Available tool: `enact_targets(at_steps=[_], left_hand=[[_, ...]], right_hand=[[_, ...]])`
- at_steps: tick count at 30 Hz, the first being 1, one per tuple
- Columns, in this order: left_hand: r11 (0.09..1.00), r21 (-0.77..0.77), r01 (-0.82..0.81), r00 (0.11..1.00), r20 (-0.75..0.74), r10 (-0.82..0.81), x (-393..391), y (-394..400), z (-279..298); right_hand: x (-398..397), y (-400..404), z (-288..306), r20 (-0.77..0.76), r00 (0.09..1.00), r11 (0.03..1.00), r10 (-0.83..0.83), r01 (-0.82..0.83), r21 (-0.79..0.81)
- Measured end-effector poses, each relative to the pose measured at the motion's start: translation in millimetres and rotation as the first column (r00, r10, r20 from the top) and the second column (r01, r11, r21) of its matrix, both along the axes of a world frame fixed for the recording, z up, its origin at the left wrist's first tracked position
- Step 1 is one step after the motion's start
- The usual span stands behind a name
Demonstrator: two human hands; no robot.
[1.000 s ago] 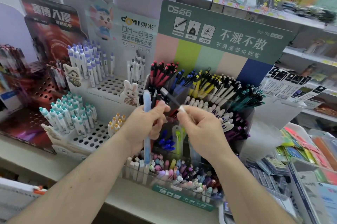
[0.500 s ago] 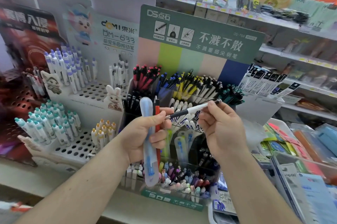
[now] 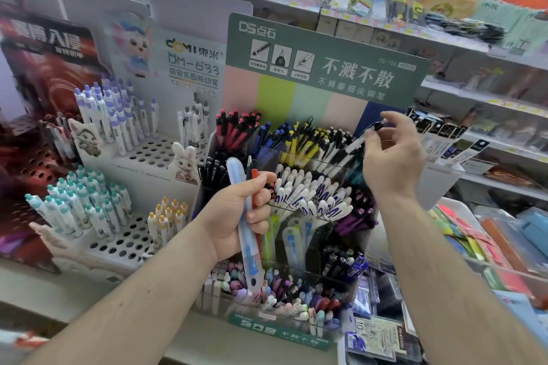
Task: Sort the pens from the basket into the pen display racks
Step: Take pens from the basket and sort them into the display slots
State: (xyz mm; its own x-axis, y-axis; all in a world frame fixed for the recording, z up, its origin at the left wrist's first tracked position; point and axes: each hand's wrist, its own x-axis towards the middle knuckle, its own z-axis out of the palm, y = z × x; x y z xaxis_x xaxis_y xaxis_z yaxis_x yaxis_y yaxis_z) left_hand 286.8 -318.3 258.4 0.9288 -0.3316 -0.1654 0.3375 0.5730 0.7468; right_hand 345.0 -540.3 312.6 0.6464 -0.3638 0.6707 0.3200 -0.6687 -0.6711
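the white pen w/ black cap (image 3: 360, 139) sits pinched in the right hand (image 3: 391, 157), held up over the top-right row of the green-header rack (image 3: 326, 68), just above the black-and-white pens there. prob light, stiff plastic, smooth barrel so a bit slippery; best pinched mid-barrel, cap end free. right wrist is bent, thumb and forefinger on the barrel, other fingers fanned loose. left hand (image 3: 237, 213) is curled round a pale blue packaged pen (image 3: 244, 222) and a red pen (image 3: 254, 183), upright, in front of the rack's middle tiers, forearm angled up from lower left.
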Motion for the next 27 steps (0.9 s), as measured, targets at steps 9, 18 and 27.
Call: enact_targets(at_steps=[9, 18, 27], left_hand=[[1.000, 0.003, 0.011, 1.000, -0.009, -0.011, -2.0, 5.0, -1.7], [0.996, 0.065, 0.055, 0.995, 0.079, -0.060, -3.4, 0.6, -1.9], [0.949, 0.297, 0.106, 0.978, 0.143, -0.154, -16.8, -1.0, 0.6]], right_hand=[[14.9, 2.0, -24.6, 0.006, 0.969, 0.881, -0.247, 0.228, -0.415], [-3.9, 7.6, -29.3, -0.075, 0.949, 0.828, -0.306, 0.226, -0.513], [-60.7, 73.4, -18.3, -0.546, 0.671, 0.857, 0.502, -0.472, 0.208]])
